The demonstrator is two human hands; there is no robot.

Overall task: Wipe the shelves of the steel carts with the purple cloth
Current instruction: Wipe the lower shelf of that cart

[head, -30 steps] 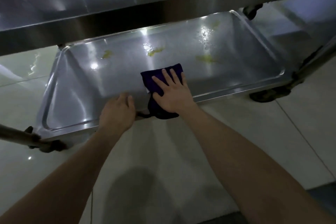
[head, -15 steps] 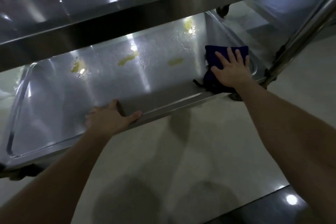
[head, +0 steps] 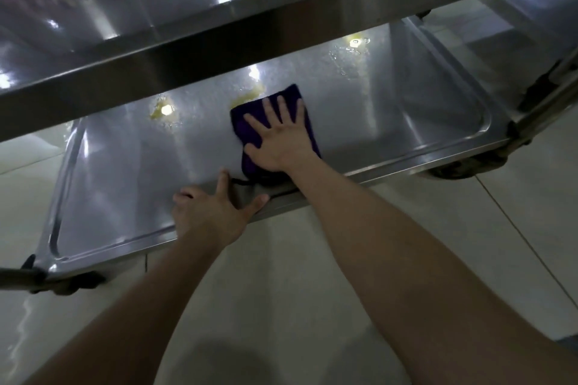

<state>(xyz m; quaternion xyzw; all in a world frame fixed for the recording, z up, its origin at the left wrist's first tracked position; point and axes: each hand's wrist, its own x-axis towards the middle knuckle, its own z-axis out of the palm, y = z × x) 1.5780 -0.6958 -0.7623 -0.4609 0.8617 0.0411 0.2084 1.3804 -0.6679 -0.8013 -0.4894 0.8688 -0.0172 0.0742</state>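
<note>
Down on the lower shelf [head: 125, 184] of the steel cart, under the upper shelf [head: 187, 50], the purple cloth [head: 241, 123] lies flat at mid-width near the front rim. The right hand [head: 278, 141] presses on it with straight, spread fingers, palm down rather than clutching. The left hand [head: 212, 212] rests uncurled on the front rim just beside the cloth, thumb splayed along the edge, while yellowish smears [head: 162, 112] mark the wet steel beyond.
</note>
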